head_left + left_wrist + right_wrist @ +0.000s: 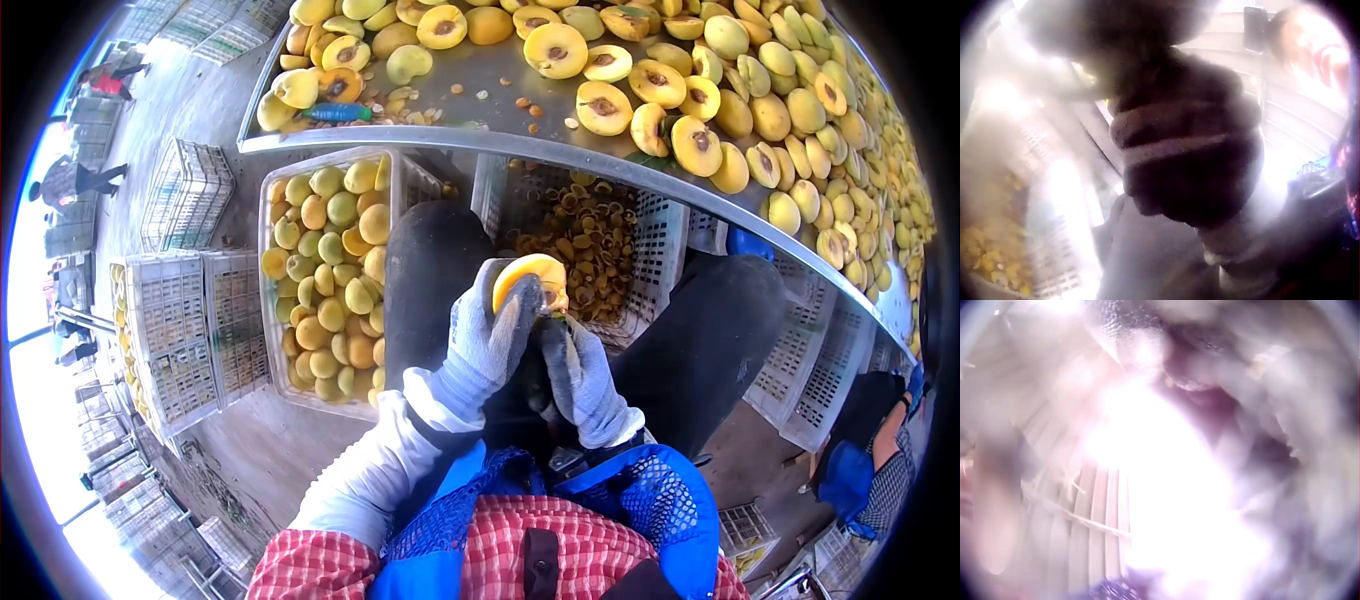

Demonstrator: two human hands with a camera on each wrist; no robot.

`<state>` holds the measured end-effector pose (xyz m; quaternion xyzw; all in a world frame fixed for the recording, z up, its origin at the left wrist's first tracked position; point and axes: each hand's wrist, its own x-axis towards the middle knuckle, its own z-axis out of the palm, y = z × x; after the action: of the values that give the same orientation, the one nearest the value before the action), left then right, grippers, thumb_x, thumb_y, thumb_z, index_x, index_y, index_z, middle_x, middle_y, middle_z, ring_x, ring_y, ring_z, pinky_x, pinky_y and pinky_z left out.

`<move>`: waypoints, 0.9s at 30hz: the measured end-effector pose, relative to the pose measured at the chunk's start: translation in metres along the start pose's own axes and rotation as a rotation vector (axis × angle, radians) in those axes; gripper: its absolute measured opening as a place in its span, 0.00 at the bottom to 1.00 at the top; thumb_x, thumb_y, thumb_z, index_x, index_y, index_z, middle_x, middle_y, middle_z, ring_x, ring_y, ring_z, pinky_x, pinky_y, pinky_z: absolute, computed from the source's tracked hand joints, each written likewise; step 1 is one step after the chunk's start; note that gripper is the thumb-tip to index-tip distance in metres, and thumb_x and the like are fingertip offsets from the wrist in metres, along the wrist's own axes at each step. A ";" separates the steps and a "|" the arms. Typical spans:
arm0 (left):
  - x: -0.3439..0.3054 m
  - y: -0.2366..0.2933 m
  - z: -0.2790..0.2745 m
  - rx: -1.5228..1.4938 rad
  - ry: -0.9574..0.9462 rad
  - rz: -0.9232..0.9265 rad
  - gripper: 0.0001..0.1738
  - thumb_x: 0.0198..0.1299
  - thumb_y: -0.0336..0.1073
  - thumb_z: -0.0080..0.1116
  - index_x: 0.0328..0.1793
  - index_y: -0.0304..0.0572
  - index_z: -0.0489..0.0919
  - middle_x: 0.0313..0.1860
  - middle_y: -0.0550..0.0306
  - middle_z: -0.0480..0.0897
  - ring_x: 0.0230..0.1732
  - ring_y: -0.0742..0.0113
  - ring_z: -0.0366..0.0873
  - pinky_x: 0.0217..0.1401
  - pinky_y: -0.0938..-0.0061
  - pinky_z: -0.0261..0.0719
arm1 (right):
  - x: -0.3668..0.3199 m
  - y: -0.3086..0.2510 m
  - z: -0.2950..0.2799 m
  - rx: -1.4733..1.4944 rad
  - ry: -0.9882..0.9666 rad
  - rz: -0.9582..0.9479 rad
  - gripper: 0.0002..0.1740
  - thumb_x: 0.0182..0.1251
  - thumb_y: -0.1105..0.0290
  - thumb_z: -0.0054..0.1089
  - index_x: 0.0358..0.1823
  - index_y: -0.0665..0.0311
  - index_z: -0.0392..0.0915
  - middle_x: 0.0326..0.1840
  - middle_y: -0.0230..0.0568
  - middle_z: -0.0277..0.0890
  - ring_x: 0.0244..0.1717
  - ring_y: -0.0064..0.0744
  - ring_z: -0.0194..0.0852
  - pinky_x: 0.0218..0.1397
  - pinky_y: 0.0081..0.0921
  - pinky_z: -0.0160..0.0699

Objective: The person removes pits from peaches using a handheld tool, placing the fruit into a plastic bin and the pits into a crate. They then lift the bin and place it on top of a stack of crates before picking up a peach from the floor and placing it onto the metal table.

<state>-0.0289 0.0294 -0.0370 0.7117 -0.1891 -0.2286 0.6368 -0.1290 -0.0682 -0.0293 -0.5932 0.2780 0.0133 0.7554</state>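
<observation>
In the head view my gloved left hand (pixel 482 335) holds a cut yellow peach (pixel 530 272), thumb across its near side, above my lap. Close beside it, my gloved right hand (pixel 585 385) is curled in a fist with its fingertips right at the peach's lower edge. The fist hides most of what it grips, which looks like a small hand tool. The left wrist view shows the curled right hand (pixel 1188 144) dark against the light, beneath the blurred left hand (pixel 1116 25). Glare washes out most of the right wrist view.
A metal-edged table (pixel 470 140) bears many peach halves and a blue-green bottle-like item (pixel 338 112). Left of my knees stands a white crate (pixel 268 330) of whole peaches. Between them sits another crate (pixel 655 245) with pits and scraps. Another person (pixel 870 460) sits at far right.
</observation>
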 end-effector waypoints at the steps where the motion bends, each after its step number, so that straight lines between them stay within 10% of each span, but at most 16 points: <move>1: 0.002 -0.003 -0.002 -0.026 -0.044 -0.011 0.14 0.67 0.36 0.53 0.54 0.34 0.75 0.40 0.49 0.83 0.42 0.67 0.80 0.47 0.74 0.77 | -0.002 -0.004 -0.002 0.121 -0.061 0.173 0.22 0.76 0.51 0.45 0.45 0.66 0.74 0.29 0.34 0.74 0.27 0.21 0.68 0.29 0.23 0.70; 7: 0.012 -0.011 -0.001 -0.082 -0.103 -0.036 0.21 0.66 0.30 0.53 0.64 0.36 0.70 0.50 0.55 0.80 0.46 0.73 0.77 0.51 0.76 0.78 | -0.002 0.024 0.004 0.444 -0.055 0.164 0.22 0.75 0.48 0.44 0.46 0.61 0.73 0.26 0.31 0.73 0.15 0.21 0.63 0.16 0.18 0.62; 11: 0.016 -0.010 -0.012 0.300 -0.116 0.303 0.24 0.58 0.37 0.62 0.60 0.39 0.73 0.47 0.46 0.82 0.49 0.51 0.82 0.52 0.65 0.79 | -0.001 0.034 0.008 1.044 -0.016 0.377 0.19 0.73 0.51 0.49 0.51 0.58 0.72 0.27 0.32 0.74 0.16 0.22 0.68 0.16 0.17 0.70; 21: 0.007 -0.019 -0.037 0.335 -0.330 0.069 0.18 0.60 0.46 0.60 0.51 0.46 0.75 0.41 0.48 0.82 0.45 0.48 0.81 0.48 0.62 0.78 | -0.011 0.046 0.012 1.695 -0.725 0.408 0.09 0.67 0.68 0.55 0.45 0.57 0.68 0.32 0.35 0.72 0.19 0.20 0.72 0.16 0.17 0.77; 27: -0.008 -0.035 -0.013 -0.370 -0.039 -0.057 0.15 0.64 0.45 0.59 0.45 0.41 0.79 0.37 0.50 0.83 0.40 0.59 0.82 0.45 0.69 0.78 | -0.017 0.060 0.023 1.809 -0.889 0.378 0.12 0.61 0.75 0.63 0.36 0.56 0.66 0.28 0.34 0.71 0.13 0.15 0.67 0.12 0.14 0.74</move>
<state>-0.0287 0.0486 -0.0704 0.5831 -0.1358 -0.2910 0.7462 -0.1550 -0.0247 -0.0724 0.3105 -0.0321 0.1361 0.9402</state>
